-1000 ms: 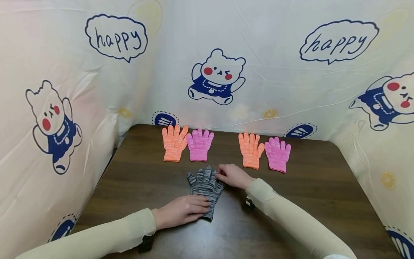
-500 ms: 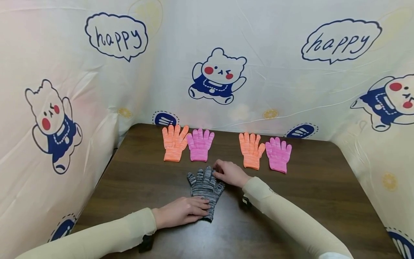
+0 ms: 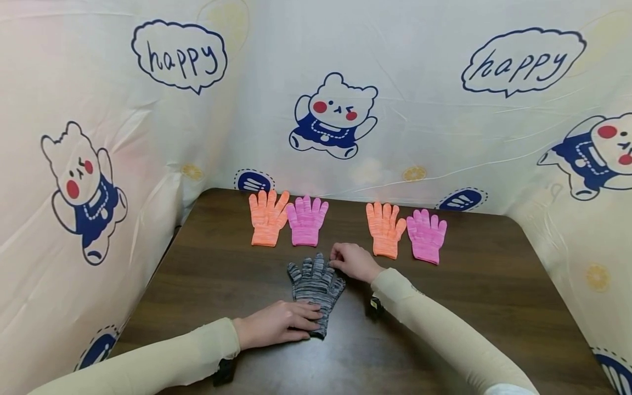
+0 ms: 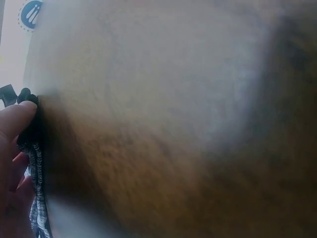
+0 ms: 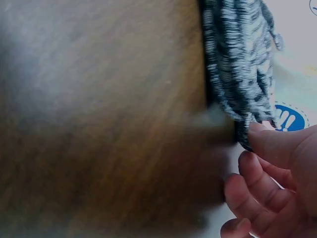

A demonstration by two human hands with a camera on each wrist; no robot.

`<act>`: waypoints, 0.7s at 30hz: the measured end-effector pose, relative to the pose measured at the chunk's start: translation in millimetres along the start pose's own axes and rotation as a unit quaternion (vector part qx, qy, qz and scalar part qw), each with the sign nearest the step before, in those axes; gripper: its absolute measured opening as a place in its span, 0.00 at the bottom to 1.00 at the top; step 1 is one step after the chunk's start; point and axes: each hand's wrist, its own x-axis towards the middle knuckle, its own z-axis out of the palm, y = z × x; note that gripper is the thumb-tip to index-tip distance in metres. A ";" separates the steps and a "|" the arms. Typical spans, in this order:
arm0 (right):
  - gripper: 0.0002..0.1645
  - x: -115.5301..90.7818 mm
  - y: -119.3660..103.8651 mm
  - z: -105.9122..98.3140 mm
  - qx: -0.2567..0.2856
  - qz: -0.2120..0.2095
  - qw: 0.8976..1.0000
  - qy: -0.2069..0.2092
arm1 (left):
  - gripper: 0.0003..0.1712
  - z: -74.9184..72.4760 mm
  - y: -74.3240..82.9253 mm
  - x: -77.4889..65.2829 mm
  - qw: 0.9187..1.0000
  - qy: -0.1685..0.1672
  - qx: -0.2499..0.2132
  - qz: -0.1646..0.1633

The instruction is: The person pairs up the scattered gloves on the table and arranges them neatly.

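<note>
Grey-and-black striped knit glove (image 3: 313, 286) lies partly under the left hand (image 3: 276, 323), fingers straight. The right hand (image 3: 356, 262), pinching one glove tip, sits slightly farther out than a second ago, apparently straightening it.

Left hand (image 3: 278, 323) and right hand (image 3: 356, 263) are bare. Left sleeve (image 3: 148, 356) and right sleeve (image 3: 444, 323) are plain cream, lightly creased. A black boxy unit (image 3: 224, 373) is fitted beneath the left wrist; a second black unit (image 3: 375, 308), beneath the right, bears a small pale mark.
</note>
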 end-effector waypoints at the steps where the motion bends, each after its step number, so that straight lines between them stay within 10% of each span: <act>1: 0.07 0.0 0.3 0.0 0.000 0.001 1.000 0.001 | 0.18 0.2 0.2 0.1 1.000 0.000 -0.001 -0.001; 10: 0.11 -8.9 5.0 -8.3 0.040 0.021 0.999 -0.022 | 0.17 -1.7 3.3 1.2 1.000 -0.003 -0.006 -0.008; 21: 0.08 -24.5 0.1 -22.6 0.021 -0.036 0.985 -0.168 | 0.17 -0.4 0.2 1.6 1.000 -0.002 -0.013 -0.013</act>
